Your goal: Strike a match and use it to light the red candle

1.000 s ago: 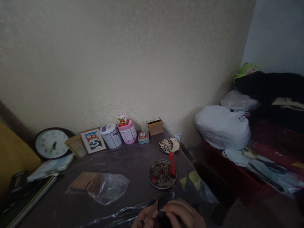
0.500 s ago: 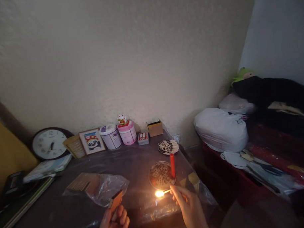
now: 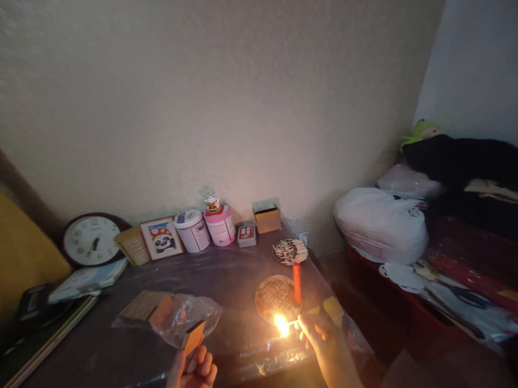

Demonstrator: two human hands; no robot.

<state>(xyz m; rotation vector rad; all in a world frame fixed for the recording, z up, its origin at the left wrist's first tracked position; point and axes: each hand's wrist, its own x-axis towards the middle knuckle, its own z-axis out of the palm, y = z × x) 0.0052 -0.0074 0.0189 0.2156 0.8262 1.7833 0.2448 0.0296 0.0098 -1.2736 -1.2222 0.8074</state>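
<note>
Burning wooden match [image 3: 285,325], pinched in the right hand [image 3: 321,342] fingers while the left hand [image 3: 193,374] grips an orange matchbox [image 3: 192,338], could scorch fingertips or crinkled clear plastic [image 3: 273,352] covering the bench.

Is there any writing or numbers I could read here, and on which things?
Clock: numerals ring the dial, only "12" at the top legible.
Two tubs: printed labels, too blurred to read.
Small red tin: label too small to read.
Panda picture: no words visible.
Matchbox in left hand: no text visible.
</note>
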